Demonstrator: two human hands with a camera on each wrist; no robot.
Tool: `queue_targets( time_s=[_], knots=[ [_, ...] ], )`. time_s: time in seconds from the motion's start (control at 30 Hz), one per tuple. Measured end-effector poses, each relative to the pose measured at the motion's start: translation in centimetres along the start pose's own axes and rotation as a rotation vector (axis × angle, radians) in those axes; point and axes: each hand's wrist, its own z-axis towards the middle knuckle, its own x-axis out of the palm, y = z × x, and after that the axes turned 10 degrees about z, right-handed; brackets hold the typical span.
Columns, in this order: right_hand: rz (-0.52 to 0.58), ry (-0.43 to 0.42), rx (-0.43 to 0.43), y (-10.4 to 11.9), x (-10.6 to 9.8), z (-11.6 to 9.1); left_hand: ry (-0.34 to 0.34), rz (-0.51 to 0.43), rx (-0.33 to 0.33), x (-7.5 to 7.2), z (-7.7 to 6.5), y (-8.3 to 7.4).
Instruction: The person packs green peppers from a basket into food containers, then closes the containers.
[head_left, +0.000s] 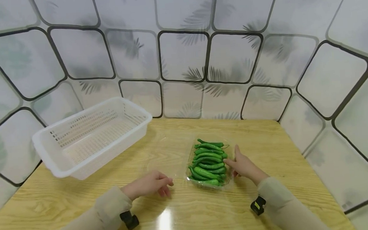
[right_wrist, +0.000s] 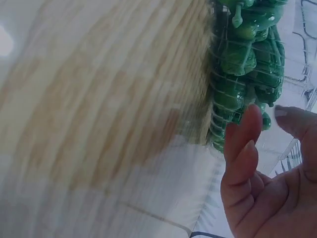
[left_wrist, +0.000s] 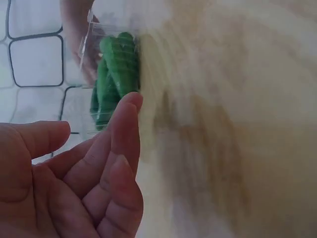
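Note:
A clear plastic box [head_left: 190,181] of green chili peppers [head_left: 208,158] stands on the table, its see-through lid [head_left: 164,153] folded out to the left. My right hand [head_left: 243,165] holds the box by its right side, thumb over the rim and fingers along the outer wall. In the right wrist view the fingertips [right_wrist: 251,119] lie right at that wall, close to the pepper stems. My left hand [head_left: 153,184] hovers left of the box near the lid's front edge, holding nothing. Its fingers [left_wrist: 124,134] are loosely bent, thumb apart.
A white perforated plastic basket [head_left: 108,151] sits at the back left of the wooden table [head_left: 188,214]. Patterned panels [head_left: 184,56] rise behind the table and along both sides.

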Motion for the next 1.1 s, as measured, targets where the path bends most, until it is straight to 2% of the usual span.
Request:
queue_targets(
  time_s=[0.17, 0.23, 0.3, 0.37, 0.47, 0.63, 0.73, 0.83, 0.9, 0.97, 1.0, 1.1],
  knots=[
    [-0.021, -0.047, -0.071, -0.1, -0.4, 0.0, 0.109, -0.257, -0.117, 0.9, 0.3, 0.8],
    [-0.017, -0.065, -0.094, 0.0, -0.6, 0.0, 0.127, -0.365, -0.157, 1.2, 0.6, 1.2],
    [-0.011, -0.076, -0.109, -0.1, -0.8, 0.1, 0.116, -0.482, -0.191, 1.4, 0.8, 1.3],
    [0.000, -0.062, -0.112, -0.1, -1.0, 0.1, 0.080, -0.573, -0.197, 1.4, 1.0, 1.5],
    [0.022, -0.027, -0.106, -0.2, -1.2, 0.0, 0.005, -0.620, -0.182, 1.2, 1.4, 1.6],
    [0.112, 0.053, -0.059, -0.7, -1.9, -0.2, -0.084, -0.551, -0.176, 0.7, 2.0, 1.9],
    [0.126, 0.086, -0.029, -1.0, -2.3, -0.2, -0.111, -0.528, -0.182, 0.3, 2.4, 2.1],
    [0.104, 0.081, -0.016, -1.4, -2.6, -0.1, -0.123, -0.510, -0.162, -0.2, 2.8, 2.2],
    [0.100, 0.054, -0.018, -1.6, -2.8, -0.2, -0.139, -0.453, -0.139, -0.6, 3.0, 2.1],
    [0.096, 0.011, -0.033, -1.9, -3.0, -0.2, -0.176, -0.335, -0.110, -1.1, 3.0, 1.7],
    [0.097, -0.012, -0.040, -2.0, -3.1, -0.2, -0.201, -0.248, -0.094, -1.2, 3.0, 1.5],
    [0.105, -0.067, -0.066, -2.3, -3.3, -0.1, -0.299, 0.103, -0.043, -1.7, 2.8, 0.7]
  ],
)
